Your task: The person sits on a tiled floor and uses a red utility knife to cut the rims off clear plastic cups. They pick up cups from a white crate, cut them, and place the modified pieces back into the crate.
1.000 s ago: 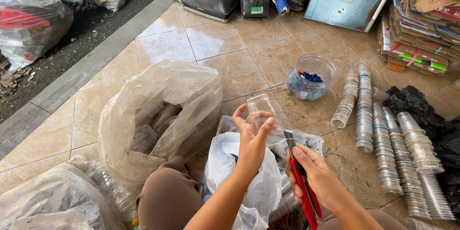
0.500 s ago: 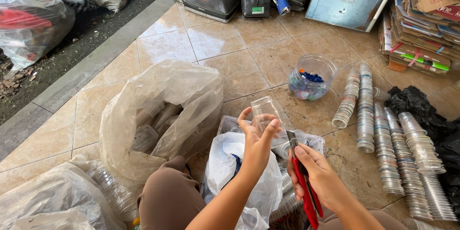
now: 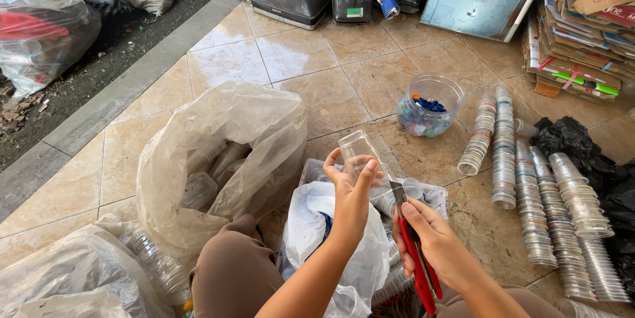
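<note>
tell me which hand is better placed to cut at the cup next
Right. The right hand already holds the red-handled cutter, blade pointing toward the clear plastic cup, while the left hand is occupied holding that cup.

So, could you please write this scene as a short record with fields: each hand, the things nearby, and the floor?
left hand: left hand holds a clear plastic cup, tilted
right hand: right hand grips a red-handled cutter, blade near the cup
below the hands: white plastic bag in a clear tray
to the left: large clear bag with plastic containers inside
to the right: rows of stacked clear cups
further away: clear jar with coloured caps
floor: beige tiles
</note>
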